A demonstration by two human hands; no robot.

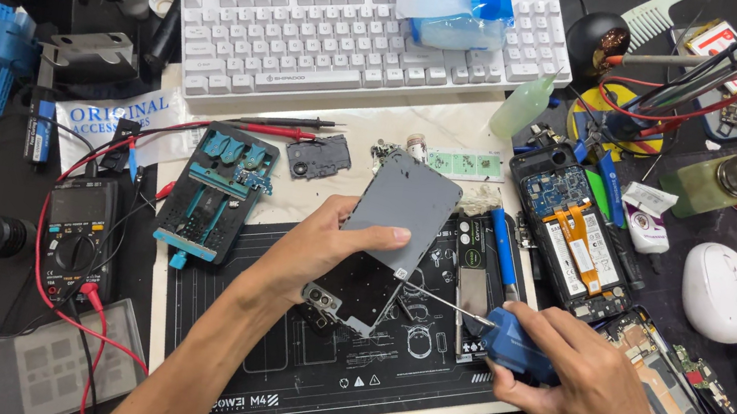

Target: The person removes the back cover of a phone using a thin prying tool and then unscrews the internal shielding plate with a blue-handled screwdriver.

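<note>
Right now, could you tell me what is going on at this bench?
A person is working on an opened phone over a black repair mat. The left hand holds the phone tilted up, its grey plate lifted. The right hand grips a blue-handled screwdriver with its tip at the phone's lower edge. Another opened phone, a white keyboard and a multimeter lie around.

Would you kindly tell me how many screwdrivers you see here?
2: a blue-handled screwdriver in the right hand, and another blue screwdriver lying on the mat. Clutter may hide more.
</note>
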